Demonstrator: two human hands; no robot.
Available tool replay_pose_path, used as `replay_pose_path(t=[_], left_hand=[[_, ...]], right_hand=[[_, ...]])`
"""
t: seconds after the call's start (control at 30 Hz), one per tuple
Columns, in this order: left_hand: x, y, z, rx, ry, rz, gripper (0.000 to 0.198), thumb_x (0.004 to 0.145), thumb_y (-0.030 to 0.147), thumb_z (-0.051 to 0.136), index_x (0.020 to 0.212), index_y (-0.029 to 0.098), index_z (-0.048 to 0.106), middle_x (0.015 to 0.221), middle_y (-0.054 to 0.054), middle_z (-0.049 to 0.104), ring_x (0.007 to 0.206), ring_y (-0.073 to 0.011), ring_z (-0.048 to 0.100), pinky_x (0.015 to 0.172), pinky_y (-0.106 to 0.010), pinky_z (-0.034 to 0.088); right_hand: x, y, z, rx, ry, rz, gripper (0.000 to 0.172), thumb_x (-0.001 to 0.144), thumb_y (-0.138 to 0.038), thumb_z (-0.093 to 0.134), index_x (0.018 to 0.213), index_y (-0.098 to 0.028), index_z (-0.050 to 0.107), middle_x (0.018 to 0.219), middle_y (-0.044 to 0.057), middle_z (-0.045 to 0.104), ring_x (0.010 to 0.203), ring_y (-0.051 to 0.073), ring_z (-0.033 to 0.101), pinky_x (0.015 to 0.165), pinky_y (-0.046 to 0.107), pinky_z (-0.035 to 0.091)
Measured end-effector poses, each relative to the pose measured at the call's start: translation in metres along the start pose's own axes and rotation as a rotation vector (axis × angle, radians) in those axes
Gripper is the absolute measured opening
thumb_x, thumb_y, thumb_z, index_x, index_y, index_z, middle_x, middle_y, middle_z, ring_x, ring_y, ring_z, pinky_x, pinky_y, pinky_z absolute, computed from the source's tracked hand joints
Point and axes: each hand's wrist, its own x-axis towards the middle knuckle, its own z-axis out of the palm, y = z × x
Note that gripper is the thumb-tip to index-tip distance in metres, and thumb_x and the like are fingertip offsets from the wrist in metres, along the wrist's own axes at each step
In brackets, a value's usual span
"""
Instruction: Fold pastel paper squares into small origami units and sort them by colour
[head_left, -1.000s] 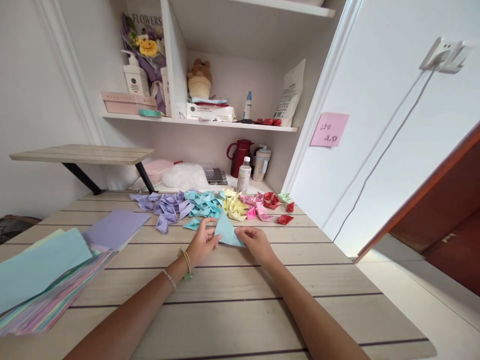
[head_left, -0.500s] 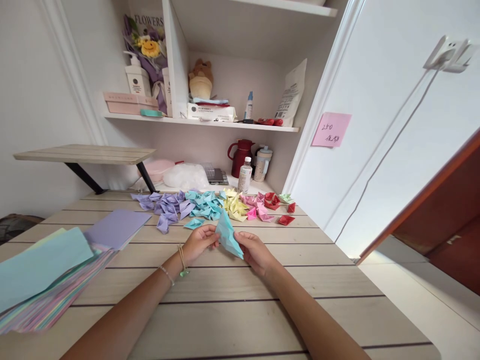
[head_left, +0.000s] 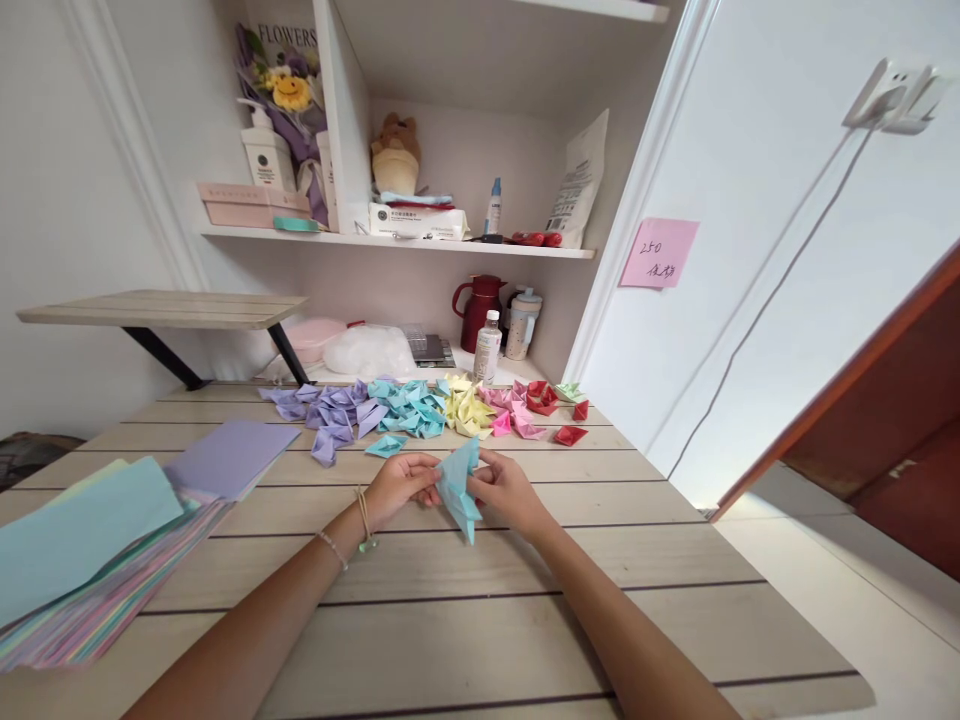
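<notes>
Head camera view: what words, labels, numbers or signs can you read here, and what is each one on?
"FLOWERS": on the backing behind the bouquet.
"250": handwritten on the pink note; the characters below it aren't clear.
Too small or blurred to read: print on the pump bottle, pink box, white packet, blue-capped bottle, white pouch and clear bottle.

From here I see the plank bench (head_left: 525, 620) carrying origami boats (head_left: 418, 412), a coloured paper stack (head_left: 82, 590) and a black-legged riser (head_left: 161, 308).

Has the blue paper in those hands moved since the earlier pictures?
Yes. Judged against the bottle, the blue paper has shifted lower in the view, farther from it.
</notes>
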Motion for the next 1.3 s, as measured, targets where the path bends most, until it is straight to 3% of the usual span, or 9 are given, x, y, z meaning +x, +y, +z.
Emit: replay_pose_path(t=[0.13, 0.23, 0.33, 0.47, 0.53, 0.63, 0.83, 1.03, 1.3], left_hand=[[-0.001, 0.002, 0.001, -0.043, 0.039, -0.032, 0.041, 0.062, 0.039, 0.072, 0.09, 0.011, 0.061, 0.058, -0.002, 0.064, 0.05, -0.0112, 0.06, 0.05, -0.021, 0.047], [-0.003, 0.005, 0.003, -0.038, 0.049, -0.045, 0.038, 0.064, 0.039, 0.071, 0.089, 0.012, 0.063, 0.07, -0.005, 0.067, 0.06, -0.0126, 0.063, 0.057, -0.023, 0.049], [-0.004, 0.008, 0.004, -0.022, 0.037, -0.055, 0.036, 0.064, 0.037, 0.071, 0.09, 0.012, 0.064, 0.077, -0.006, 0.068, 0.067, -0.014, 0.063, 0.06, -0.023, 0.049], [-0.005, 0.01, 0.003, -0.026, -0.015, -0.04, 0.041, 0.06, 0.029, 0.075, 0.095, 0.012, 0.063, 0.074, -0.005, 0.068, 0.063, -0.013, 0.061, 0.057, -0.022, 0.045], [-0.005, 0.01, 0.002, -0.071, -0.003, -0.024, 0.045, 0.059, 0.027, 0.076, 0.098, 0.013, 0.06, 0.071, -0.004, 0.066, 0.06, -0.0126, 0.061, 0.057, -0.021, 0.044], [-0.006, 0.012, 0.003, -0.14, 0.063, -0.004, 0.046, 0.058, 0.026, 0.076, 0.098, 0.015, 0.056, 0.07, -0.001, 0.064, 0.054, -0.0107, 0.059, 0.054, -0.021, 0.043], [-0.006, 0.013, 0.005, -0.17, 0.058, 0.006, 0.032, 0.061, 0.03, 0.075, 0.082, 0.015, 0.056, 0.072, -0.002, 0.065, 0.065, -0.012, 0.06, 0.061, -0.022, 0.046], [-0.002, 0.002, 0.001, -0.05, 0.063, -0.001, 0.03, 0.059, 0.032, 0.075, 0.079, 0.012, 0.066, 0.076, -0.003, 0.066, 0.067, -0.0116, 0.059, 0.064, -0.022, 0.046], [0.001, 0.001, 0.004, 0.014, 0.008, 0.052, 0.032, 0.059, 0.03, 0.075, 0.082, 0.01, 0.063, 0.078, -0.006, 0.066, 0.068, -0.014, 0.061, 0.062, -0.025, 0.047]], right_hand=[[0.001, 0.005, -0.001, -0.175, 0.071, -0.108, 0.017, 0.068, -0.019, 0.055, 0.075, -0.017, 0.069, 0.052, -0.003, 0.058, 0.048, 0.012, 0.051, 0.049, 0.022, 0.041], [0.0, 0.007, -0.001, -0.298, 0.133, -0.213, 0.026, 0.067, -0.013, 0.052, 0.081, -0.021, 0.072, 0.073, 0.0, 0.069, 0.07, 0.02, 0.062, 0.065, 0.029, 0.048], [-0.002, 0.007, -0.002, -0.365, 0.145, -0.311, 0.04, 0.066, -0.006, 0.047, 0.089, -0.026, 0.072, 0.1, 0.002, 0.067, 0.094, 0.023, 0.061, 0.085, 0.036, 0.045], [-0.001, 0.009, -0.004, -0.268, 0.048, -0.254, 0.034, 0.065, -0.011, 0.054, 0.09, -0.025, 0.072, 0.113, 0.006, 0.062, 0.098, 0.026, 0.06, 0.081, 0.038, 0.047], [0.0, 0.01, -0.005, -0.164, -0.043, -0.159, 0.029, 0.065, -0.019, 0.061, 0.092, -0.021, 0.071, 0.108, 0.009, 0.064, 0.087, 0.025, 0.063, 0.071, 0.035, 0.05], [0.001, 0.011, -0.007, -0.086, -0.137, -0.035, 0.029, 0.065, -0.028, 0.065, 0.091, -0.016, 0.071, 0.082, 0.007, 0.07, 0.066, 0.018, 0.063, 0.059, 0.028, 0.048], [0.003, 0.01, -0.005, -0.235, 0.137, -0.136, 0.022, 0.065, -0.033, 0.067, 0.08, -0.019, 0.073, 0.078, 0.005, 0.07, 0.068, 0.018, 0.061, 0.061, 0.027, 0.047], [0.007, 0.014, -0.008, -0.087, 0.162, -0.091, 0.031, 0.063, -0.042, 0.069, 0.079, -0.015, 0.071, 0.077, 0.006, 0.069, 0.067, 0.018, 0.06, 0.062, 0.028, 0.047], [0.009, 0.019, -0.007, -0.04, 0.27, -0.062, 0.033, 0.063, -0.045, 0.069, 0.072, -0.014, 0.06, 0.058, 0.0, 0.057, 0.05, 0.01, 0.048, 0.046, 0.021, 0.036]])
